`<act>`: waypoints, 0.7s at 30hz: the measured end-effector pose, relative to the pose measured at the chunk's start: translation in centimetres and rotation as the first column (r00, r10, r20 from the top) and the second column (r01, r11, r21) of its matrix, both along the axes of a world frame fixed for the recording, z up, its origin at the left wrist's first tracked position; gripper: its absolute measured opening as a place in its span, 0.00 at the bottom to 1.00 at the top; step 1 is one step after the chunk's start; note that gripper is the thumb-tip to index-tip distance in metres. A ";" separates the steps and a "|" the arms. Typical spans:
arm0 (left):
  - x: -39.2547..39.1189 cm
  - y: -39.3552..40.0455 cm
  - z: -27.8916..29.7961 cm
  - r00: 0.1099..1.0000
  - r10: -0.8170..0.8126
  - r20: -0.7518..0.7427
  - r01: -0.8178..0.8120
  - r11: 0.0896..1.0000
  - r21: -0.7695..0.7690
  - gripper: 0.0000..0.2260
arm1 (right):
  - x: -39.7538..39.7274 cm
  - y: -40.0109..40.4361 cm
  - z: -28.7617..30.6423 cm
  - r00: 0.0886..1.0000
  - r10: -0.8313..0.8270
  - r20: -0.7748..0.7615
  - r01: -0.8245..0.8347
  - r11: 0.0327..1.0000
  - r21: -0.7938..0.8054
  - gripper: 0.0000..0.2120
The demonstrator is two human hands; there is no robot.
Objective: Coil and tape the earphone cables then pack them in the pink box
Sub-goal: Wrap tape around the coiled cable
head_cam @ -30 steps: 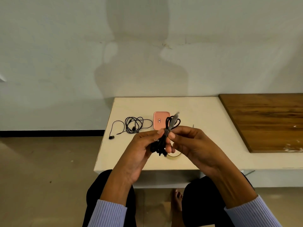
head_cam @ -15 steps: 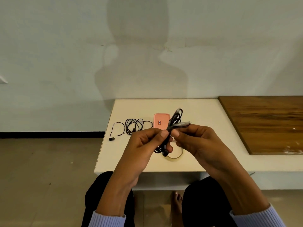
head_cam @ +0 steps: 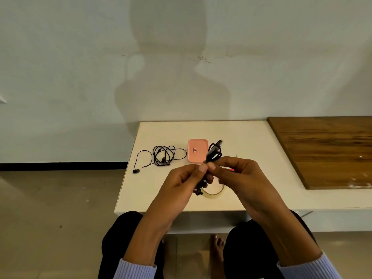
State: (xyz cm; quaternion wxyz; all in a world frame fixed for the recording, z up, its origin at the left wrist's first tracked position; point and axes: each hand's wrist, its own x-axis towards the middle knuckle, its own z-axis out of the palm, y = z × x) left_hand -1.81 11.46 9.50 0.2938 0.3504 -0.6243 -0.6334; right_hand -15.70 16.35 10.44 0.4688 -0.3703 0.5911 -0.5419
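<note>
Both hands hold a coiled black earphone cable [head_cam: 214,153] above the white table [head_cam: 251,141]. My left hand [head_cam: 182,185] pinches the bundle at its middle, and the earbuds hang below its fingers. My right hand [head_cam: 239,176] pinches the same spot from the right, thumb tip against the left thumb. The cable loops stick up above the fingers. A closed pink box [head_cam: 197,151] lies flat just behind the hands. A second black earphone cable [head_cam: 164,156] lies loose on the table to the left. A roll of clear tape [head_cam: 213,191] lies on the table under my hands, partly hidden.
A brown wooden board [head_cam: 330,150] covers the table's right part. The wall stands right behind the table. My knees and a bare foot are below the table's front edge, over a tiled floor.
The loose tape end that stuck out to the right of the bundle no longer shows. My hands have closed together on the cable's middle and the view has shifted slightly.
</note>
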 end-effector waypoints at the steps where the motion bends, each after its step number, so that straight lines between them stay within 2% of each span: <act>1: 0.0 0.0 -0.2 1.000 0.001 0.010 -0.001 1.000 0.007 0.17 | 0.0 0.0 -0.1 1.000 -0.002 -0.020 0.002 1.000 0.002 0.11; 3: -0.1 -0.1 -0.6 0.999 -0.003 -0.037 0.007 0.995 0.097 0.17 | -0.3 0.0 -0.3 0.998 0.054 -0.020 -0.054 0.998 -0.021 0.09; 5: -0.1 -0.2 -1.0 0.983 -0.024 -0.182 0.072 0.961 0.268 0.17 | -0.6 0.0 -0.3 0.988 0.128 0.081 -0.122 0.990 -0.076 0.09; 8: -0.2 -0.3 -1.2 0.921 -0.049 -0.386 0.249 0.837 0.488 0.15 | -0.8 -0.1 -0.3 0.958 0.195 0.210 -0.179 0.979 -0.094 0.08; 11: -0.2 -0.2 -1.3 0.907 -0.043 -0.418 0.295 0.774 0.560 0.15 | -1.1 -0.1 -0.6 0.925 0.259 0.280 -0.244 0.966 -0.085 0.07; 13: -0.1 -0.1 -1.4 0.964 -0.039 -0.265 0.174 0.844 0.508 0.16 | -1.3 -0.2 -1.0 0.924 0.263 0.278 -0.255 0.965 -0.063 0.07; 16: 0.0 0.0 -1.5 0.995 0.034 0.089 -0.052 0.976 0.213 0.14 | -1.3 -0.3 -1.8 0.979 0.128 0.157 -0.138 0.989 0.051 0.09; 18: 0.1 -0.1 -1.4 0.986 0.122 0.110 -0.136 0.982 0.129 0.09 | -0.9 -0.4 -2.1 0.996 0.028 0.086 -0.037 0.993 0.109 0.07; 21: 0.1 0.0 -1.3 0.988 0.142 0.066 -0.146 0.988 0.060 0.06 | -0.3 -0.3 -2.1 0.999 -0.032 0.025 0.030 0.994 0.101 0.09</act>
